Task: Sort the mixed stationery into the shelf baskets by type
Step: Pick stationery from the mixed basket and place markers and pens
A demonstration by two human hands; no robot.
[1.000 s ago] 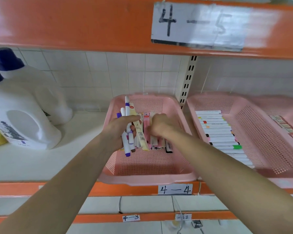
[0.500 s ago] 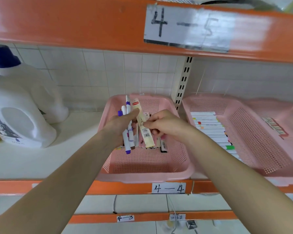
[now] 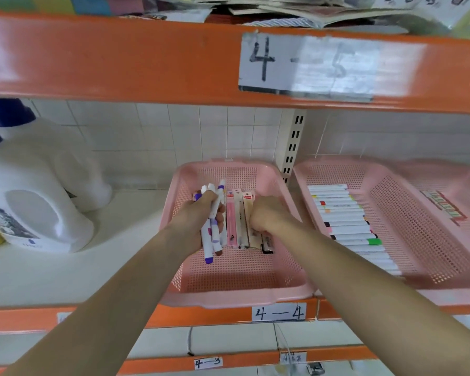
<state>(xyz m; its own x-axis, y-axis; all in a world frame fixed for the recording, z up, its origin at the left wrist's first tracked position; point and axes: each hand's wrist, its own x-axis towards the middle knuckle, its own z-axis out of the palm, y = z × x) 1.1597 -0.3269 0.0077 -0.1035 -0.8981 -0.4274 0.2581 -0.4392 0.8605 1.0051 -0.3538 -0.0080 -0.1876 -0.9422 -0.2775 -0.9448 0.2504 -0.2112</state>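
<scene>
- Front shelf edge: label "4—4" [image 3: 278,312] sits just below the middle pink basket [image 3: 228,297]
- Left hand [image 3: 198,213]: fingers curled round a bundle of purple-capped markers [image 3: 210,240], held over the basket's left side
- Right hand [image 3: 266,218]: fingers curled down onto the flat packets [image 3: 235,221] lying in that basket; whether it pinches one cannot be told
- Right pink basket [image 3: 391,169]: row of white markers [image 3: 347,221] along its left side
- Far left: white detergent bottle [image 3: 33,213] on the shelf

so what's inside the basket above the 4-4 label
Flat packets in a row in the basket. The left hand holds markers over it; the right hand covers some packets. What is under the hands is hidden.
</scene>
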